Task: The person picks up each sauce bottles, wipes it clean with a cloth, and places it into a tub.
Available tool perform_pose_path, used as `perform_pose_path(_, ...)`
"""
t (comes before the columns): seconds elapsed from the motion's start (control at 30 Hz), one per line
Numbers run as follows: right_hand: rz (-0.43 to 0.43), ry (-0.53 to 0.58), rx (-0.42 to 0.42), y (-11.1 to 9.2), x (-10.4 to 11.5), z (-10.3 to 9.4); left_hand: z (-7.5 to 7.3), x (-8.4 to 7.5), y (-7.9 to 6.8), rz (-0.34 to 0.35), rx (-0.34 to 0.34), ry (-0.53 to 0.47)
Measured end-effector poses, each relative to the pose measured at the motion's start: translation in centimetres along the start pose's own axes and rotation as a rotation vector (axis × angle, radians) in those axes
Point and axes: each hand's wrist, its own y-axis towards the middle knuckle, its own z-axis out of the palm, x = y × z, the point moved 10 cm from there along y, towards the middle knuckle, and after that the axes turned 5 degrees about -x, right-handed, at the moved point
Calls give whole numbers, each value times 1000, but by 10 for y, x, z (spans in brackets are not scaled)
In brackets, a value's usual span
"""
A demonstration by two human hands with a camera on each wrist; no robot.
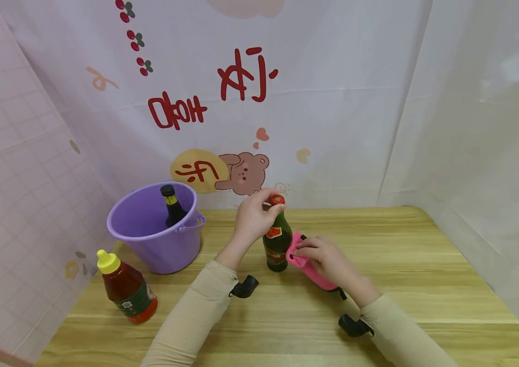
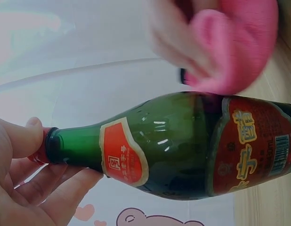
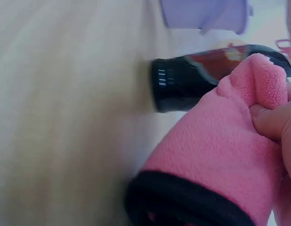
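Observation:
A green glass vinegar bottle (image 1: 276,250) with a red cap and red labels stands upright on the table. At its top, my left hand (image 1: 256,216) pinches the cap between thumb and fingers; the left wrist view shows this grip on the red cap (image 2: 39,153). My right hand (image 1: 326,257) grips a folded pink cloth (image 1: 312,272) with dark trim, held against or very close to the bottle's right side. Fuzzy pink fabric (image 3: 221,136) fills much of the right wrist view, with the thumb pressed into it and the bottle's base (image 3: 173,84) behind.
On the left stands a purple bucket (image 1: 181,252) with a dark, black-capped bottle (image 1: 174,211) inside. In front of it is a red sauce bottle (image 1: 131,293) with a yellow nozzle. The wooden table (image 1: 401,265) meets a printed curtain (image 1: 333,102) at the back.

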Motion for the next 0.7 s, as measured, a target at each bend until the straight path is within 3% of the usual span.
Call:
perform_pose_path(0.27,88,-71,153,-10,-4,26,-2,-2,-1,2,-6,25)
perform_pose_path(0.43,102,-97,190,-8,-2,31,-3,-4,0,4,-5,61)
perform_pose_path(0.7,29,-205,250,-9,8,52,-4,-5,-1,-3,4,65)
